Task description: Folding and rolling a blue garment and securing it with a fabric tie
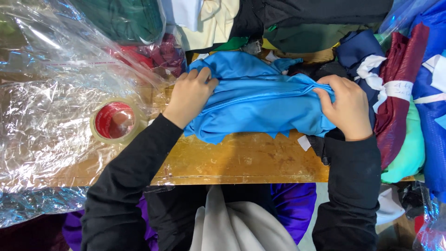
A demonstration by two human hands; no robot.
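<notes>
So the blue fabric (pixel 260 104) is a bright sky-blue piece, smooth and a bit shiny, bunched into a long folded bundle with a zigzag-cut edge along its near side. Its long axis runs left to right across the wooden desk (pixel 241 160), roughly parallel to the desk's front edge. It sits mid-desk between both hands. The left hand (pixel 189 95) has its fingers curled and clamped on the left end of the bundle, and the right hand (pixel 347 106) pinches the right end, fingers closed on the gathered folds. A roll of tape (pixel 114 122) with a red core lies on crinkly clear plastic sheeting (pixel 46 116) to the left.
</notes>
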